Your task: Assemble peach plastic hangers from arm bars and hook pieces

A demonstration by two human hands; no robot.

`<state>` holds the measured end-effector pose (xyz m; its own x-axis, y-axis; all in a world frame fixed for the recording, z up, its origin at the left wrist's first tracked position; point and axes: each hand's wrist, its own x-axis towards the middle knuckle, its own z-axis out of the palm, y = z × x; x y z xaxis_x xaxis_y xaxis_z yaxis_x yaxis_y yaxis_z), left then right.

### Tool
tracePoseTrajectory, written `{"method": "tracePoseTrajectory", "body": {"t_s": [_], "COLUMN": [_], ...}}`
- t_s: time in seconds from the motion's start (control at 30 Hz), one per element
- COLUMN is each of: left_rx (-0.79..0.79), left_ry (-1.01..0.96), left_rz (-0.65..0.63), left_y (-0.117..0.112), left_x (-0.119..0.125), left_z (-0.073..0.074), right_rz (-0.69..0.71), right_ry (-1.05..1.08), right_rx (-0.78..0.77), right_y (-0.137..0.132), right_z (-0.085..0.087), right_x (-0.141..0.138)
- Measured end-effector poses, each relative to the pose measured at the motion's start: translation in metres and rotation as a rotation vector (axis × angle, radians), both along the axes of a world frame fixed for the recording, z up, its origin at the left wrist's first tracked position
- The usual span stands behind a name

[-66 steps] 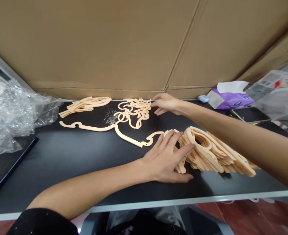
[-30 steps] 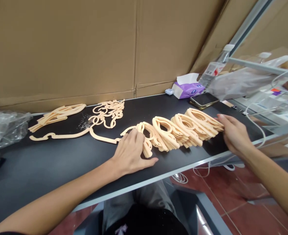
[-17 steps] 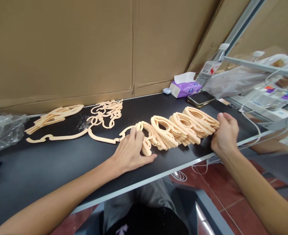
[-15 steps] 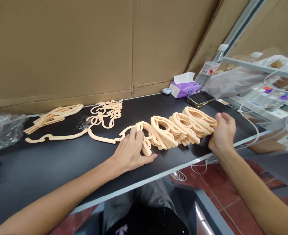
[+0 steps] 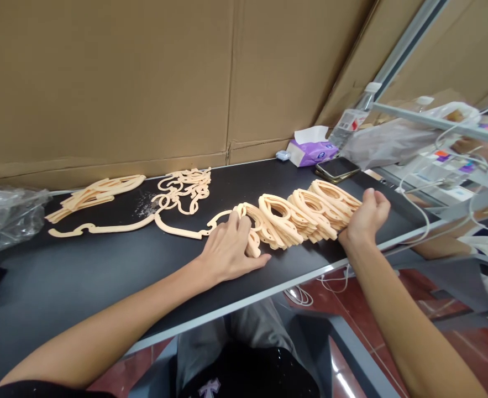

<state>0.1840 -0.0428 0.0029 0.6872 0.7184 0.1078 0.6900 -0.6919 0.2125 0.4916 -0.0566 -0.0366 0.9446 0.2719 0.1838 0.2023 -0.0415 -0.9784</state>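
Observation:
A long fanned-out row of pale orange cut-out pieces (image 5: 299, 213) lies on the black table (image 5: 103, 276) near its front edge. My left hand (image 5: 229, 251) rests flat against the row's left end, fingers stretched over the first pieces. My right hand (image 5: 366, 215) is curled in a fist against the row's right end, pressing on the last pieces. Behind lie a tangle of thin cut-out strips (image 5: 185, 188), one long curved strip (image 5: 103, 228) and a small stack of strips (image 5: 96, 190).
Cardboard sheets (image 5: 144, 83) wall off the back. A crumpled plastic bag (image 5: 3, 218) lies at the left. A purple tissue pack (image 5: 312, 149), a phone (image 5: 337, 168), a water bottle (image 5: 351, 116) and cables (image 5: 442, 171) crowd the right end.
My right hand came back from the far strips to the row's right end, closed into a fist and pushed the pieces leftward, so the row is shorter. My left hand stayed at the left end.

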Motion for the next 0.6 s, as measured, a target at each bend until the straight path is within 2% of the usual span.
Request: {"method": "tracePoseTrajectory", "body": {"t_s": [0.3, 0.6], "left_rx": [0.019, 0.042], "left_ry": [-0.016, -0.048], "left_rz": [0.009, -0.013], "left_y": [0.002, 0.015], "left_x": [0.003, 0.004], "left_z": [-0.002, -0.003], "right_rz": [-0.03, -0.037], "right_ry": [-0.032, -0.039], "right_rx": [0.018, 0.025], "right_y": [0.004, 0.012], "right_z": [-0.005, -0.007], "right_x": [0.0, -0.001]}}
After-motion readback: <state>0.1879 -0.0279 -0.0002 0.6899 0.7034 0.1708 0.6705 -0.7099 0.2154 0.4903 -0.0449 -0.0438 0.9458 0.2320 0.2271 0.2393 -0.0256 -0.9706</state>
